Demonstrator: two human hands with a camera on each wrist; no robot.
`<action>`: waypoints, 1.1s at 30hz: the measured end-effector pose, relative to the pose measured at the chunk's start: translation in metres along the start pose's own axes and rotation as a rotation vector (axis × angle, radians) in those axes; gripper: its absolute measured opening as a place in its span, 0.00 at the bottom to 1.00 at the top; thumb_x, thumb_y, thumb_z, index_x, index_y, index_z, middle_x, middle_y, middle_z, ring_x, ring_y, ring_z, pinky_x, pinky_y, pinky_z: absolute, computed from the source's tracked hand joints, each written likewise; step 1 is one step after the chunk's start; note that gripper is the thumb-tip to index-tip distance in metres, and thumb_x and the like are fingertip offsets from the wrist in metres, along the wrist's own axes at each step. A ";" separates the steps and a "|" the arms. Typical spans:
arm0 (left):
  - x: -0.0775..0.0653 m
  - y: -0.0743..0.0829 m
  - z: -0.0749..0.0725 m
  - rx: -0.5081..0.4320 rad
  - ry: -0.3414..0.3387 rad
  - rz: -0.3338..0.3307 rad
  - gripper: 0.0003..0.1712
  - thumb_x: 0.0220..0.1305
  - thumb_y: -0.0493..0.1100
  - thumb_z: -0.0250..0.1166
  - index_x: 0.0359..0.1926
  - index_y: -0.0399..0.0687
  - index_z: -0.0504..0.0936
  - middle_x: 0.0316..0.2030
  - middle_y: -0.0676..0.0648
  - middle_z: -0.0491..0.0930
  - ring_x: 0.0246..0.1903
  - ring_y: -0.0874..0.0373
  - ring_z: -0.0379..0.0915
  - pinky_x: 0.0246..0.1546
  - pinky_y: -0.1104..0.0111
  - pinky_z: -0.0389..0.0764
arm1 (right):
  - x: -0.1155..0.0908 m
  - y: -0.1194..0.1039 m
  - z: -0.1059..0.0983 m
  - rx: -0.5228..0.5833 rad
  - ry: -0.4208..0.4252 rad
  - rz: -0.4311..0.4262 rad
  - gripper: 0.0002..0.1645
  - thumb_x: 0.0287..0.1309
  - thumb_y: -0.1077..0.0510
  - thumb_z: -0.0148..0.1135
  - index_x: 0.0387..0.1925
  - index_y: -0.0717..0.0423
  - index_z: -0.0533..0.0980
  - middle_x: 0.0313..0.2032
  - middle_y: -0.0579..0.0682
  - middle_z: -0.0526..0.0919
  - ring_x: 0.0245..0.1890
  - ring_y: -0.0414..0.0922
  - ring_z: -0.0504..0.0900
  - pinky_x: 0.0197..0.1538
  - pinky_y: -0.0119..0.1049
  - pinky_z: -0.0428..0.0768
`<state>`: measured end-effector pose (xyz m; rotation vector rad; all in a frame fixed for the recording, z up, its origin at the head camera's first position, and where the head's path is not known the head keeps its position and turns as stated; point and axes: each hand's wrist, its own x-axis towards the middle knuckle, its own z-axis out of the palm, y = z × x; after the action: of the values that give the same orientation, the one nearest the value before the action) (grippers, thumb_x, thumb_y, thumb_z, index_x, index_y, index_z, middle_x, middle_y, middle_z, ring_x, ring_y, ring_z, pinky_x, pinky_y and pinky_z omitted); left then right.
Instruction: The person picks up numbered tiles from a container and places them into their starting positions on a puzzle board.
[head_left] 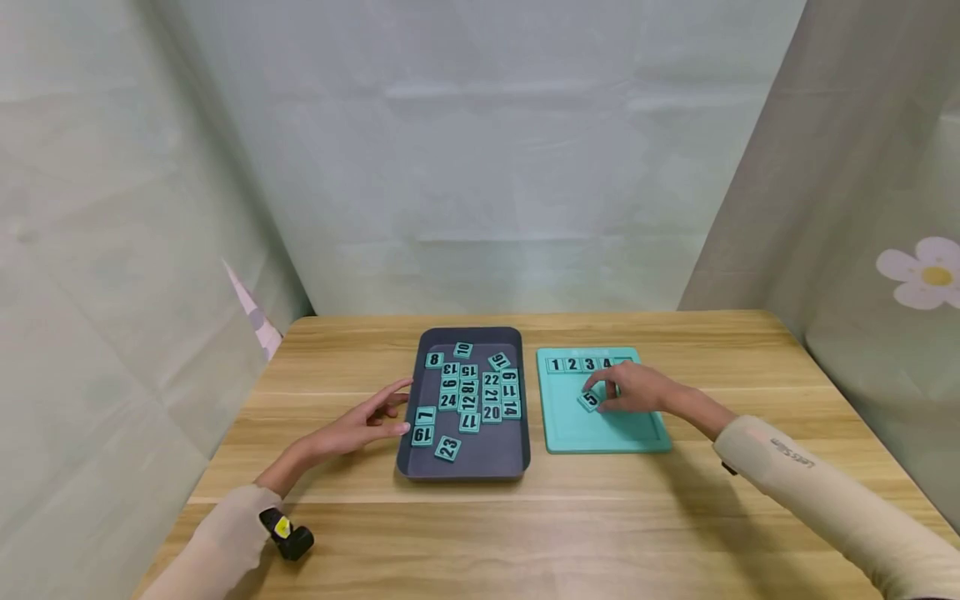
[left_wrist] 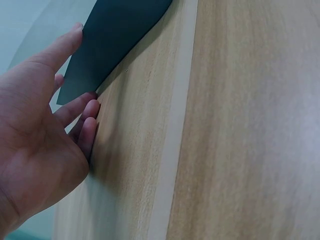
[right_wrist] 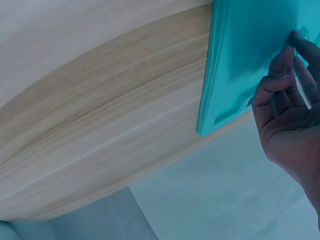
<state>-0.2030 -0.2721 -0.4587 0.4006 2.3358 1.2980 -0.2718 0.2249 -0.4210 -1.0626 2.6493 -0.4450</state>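
In the head view my right hand (head_left: pixel 630 388) pinches a teal tile marked 5 (head_left: pixel 588 400) between thumb and fingertips. The tile is turned at a slant over the teal square board (head_left: pixel 558 429). Tiles 1 (head_left: pixel 555 365), 2 (head_left: pixel 572 364), 3 (head_left: pixel 589 364) and 4 (head_left: pixel 606 363) line the board's top row, the 4 partly behind the hand. My left hand (head_left: pixel 352 425) is at the left wall of a dark grey tray (head_left: pixel 480 467), thumb and forefinger extended at its rim, the other fingers loosely bent. The left wrist view shows that hand (left_wrist: pixel 45 115) beside the tray's outer side (left_wrist: pixel 115 40).
Several numbered teal tiles lie face up in the tray, among them 23 (head_left: pixel 447 448), 19 (head_left: pixel 423 436) and 10 (head_left: pixel 463 350). Tray and board stand side by side on a wooden table (head_left: pixel 480 533). Pale cloth (head_left: pixel 480 167) hangs behind and at both sides.
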 end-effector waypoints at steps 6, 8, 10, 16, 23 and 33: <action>0.000 -0.001 0.001 -0.009 -0.003 -0.014 0.43 0.75 0.53 0.61 0.81 0.70 0.47 0.79 0.36 0.54 0.70 0.38 0.58 0.69 0.43 0.62 | 0.002 0.005 0.000 0.008 -0.005 0.023 0.18 0.59 0.56 0.74 0.51 0.54 0.83 0.26 0.41 0.83 0.27 0.33 0.74 0.35 0.30 0.74; 0.000 -0.001 0.001 -0.011 -0.002 -0.015 0.43 0.75 0.53 0.60 0.81 0.70 0.47 0.79 0.36 0.54 0.69 0.38 0.58 0.69 0.43 0.62 | 0.001 0.006 0.000 0.021 -0.003 0.026 0.18 0.59 0.56 0.74 0.50 0.55 0.83 0.26 0.41 0.83 0.27 0.33 0.74 0.35 0.30 0.74; 0.000 0.000 0.001 -0.010 0.000 -0.016 0.43 0.75 0.53 0.60 0.81 0.69 0.47 0.79 0.36 0.54 0.69 0.38 0.58 0.68 0.44 0.62 | 0.001 0.009 0.001 0.033 0.001 0.025 0.17 0.59 0.55 0.74 0.50 0.55 0.83 0.27 0.42 0.83 0.27 0.34 0.74 0.34 0.30 0.73; 0.000 0.001 0.001 -0.010 -0.005 -0.016 0.43 0.75 0.53 0.60 0.81 0.70 0.47 0.79 0.36 0.54 0.69 0.38 0.57 0.69 0.43 0.62 | -0.008 0.016 -0.003 0.048 0.026 0.047 0.18 0.61 0.53 0.72 0.50 0.57 0.83 0.29 0.43 0.83 0.29 0.36 0.74 0.35 0.30 0.73; -0.002 0.000 0.000 -0.009 -0.005 -0.011 0.43 0.75 0.53 0.60 0.81 0.71 0.47 0.79 0.36 0.54 0.69 0.38 0.57 0.68 0.43 0.62 | -0.020 0.027 -0.014 0.054 0.075 0.094 0.20 0.61 0.53 0.72 0.51 0.58 0.83 0.29 0.45 0.83 0.29 0.38 0.73 0.34 0.32 0.72; -0.002 0.002 0.001 -0.004 -0.010 -0.011 0.43 0.76 0.53 0.59 0.81 0.70 0.46 0.79 0.36 0.53 0.70 0.37 0.57 0.68 0.42 0.61 | -0.032 0.049 -0.019 0.066 0.156 0.192 0.19 0.62 0.56 0.71 0.51 0.62 0.83 0.28 0.47 0.84 0.27 0.39 0.77 0.32 0.36 0.75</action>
<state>-0.2010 -0.2711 -0.4571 0.3913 2.3235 1.2922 -0.2864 0.2841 -0.4182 -0.7741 2.8167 -0.5912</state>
